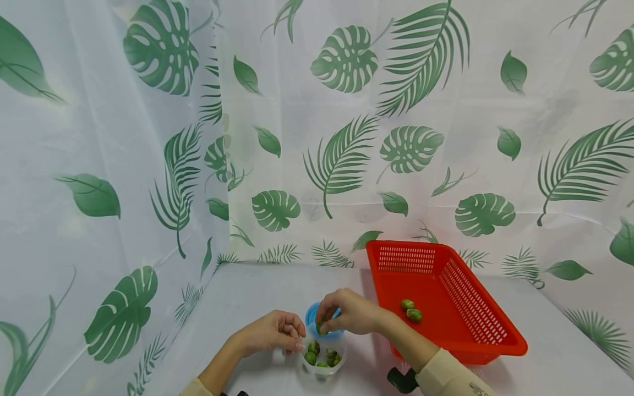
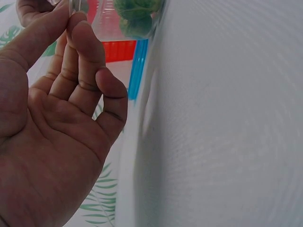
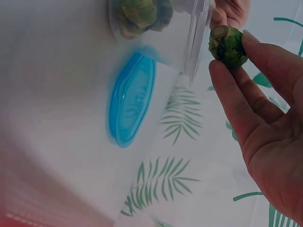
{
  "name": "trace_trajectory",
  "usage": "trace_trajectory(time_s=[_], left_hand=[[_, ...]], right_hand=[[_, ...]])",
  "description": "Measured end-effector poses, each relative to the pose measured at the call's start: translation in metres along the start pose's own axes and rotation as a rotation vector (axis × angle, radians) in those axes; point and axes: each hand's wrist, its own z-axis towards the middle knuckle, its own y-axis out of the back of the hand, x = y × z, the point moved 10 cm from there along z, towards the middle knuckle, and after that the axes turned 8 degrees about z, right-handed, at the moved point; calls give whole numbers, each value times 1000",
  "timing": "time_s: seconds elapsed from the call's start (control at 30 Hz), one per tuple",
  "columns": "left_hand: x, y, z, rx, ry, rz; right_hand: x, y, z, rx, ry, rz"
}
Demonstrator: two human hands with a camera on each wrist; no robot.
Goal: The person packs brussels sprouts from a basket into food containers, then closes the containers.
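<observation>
My right hand (image 1: pixel 349 312) pinches a Brussels sprout (image 3: pixel 229 47) between thumb and fingertips, just above a clear plastic container (image 1: pixel 344 360). Several more Brussels sprouts (image 1: pixel 310 357) lie in that container. At its left side, my left hand (image 1: pixel 271 333) pinches the rim (image 2: pixel 78 6) between thumb and index finger, the other fingers bent. Behind the container lies a blue lid (image 3: pixel 134 99) on the table, partly hidden by the right hand in the head view.
A red plastic basket (image 1: pixel 446 297) with perforated sides stands to the right, holding two Brussels sprouts (image 1: pixel 411 311). A white sheet printed with green leaves (image 1: pixel 346 137) hangs behind and along the left of the white table (image 1: pixel 247 286).
</observation>
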Motion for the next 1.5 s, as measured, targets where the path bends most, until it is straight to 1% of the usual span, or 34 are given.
trace_trajectory(time_s=[0.17,0.4,0.5,0.63,0.87,1.23,1.5], left_hand=[[-1,0,0,3,-8,2],[1,0,0,-4,11,-4],[0,0,0,-4,5,-2],[-1,0,-1,-3,-8,4],[-1,0,0,-10,3,-4],[-3,-1,-1,-5,-5,2],[-2,-1,-1,1,-10,7]], right_hand=[[0,-3,0,16,3,-1],[2,-9,-1,49,11,14],[1,-12,-1,60,10,23],[0,-15,-1,73,3,14],[0,-19,0,87,7,-4],[-5,-26,0,109,-36,21],[-9,-30,2,103,-73,29]])
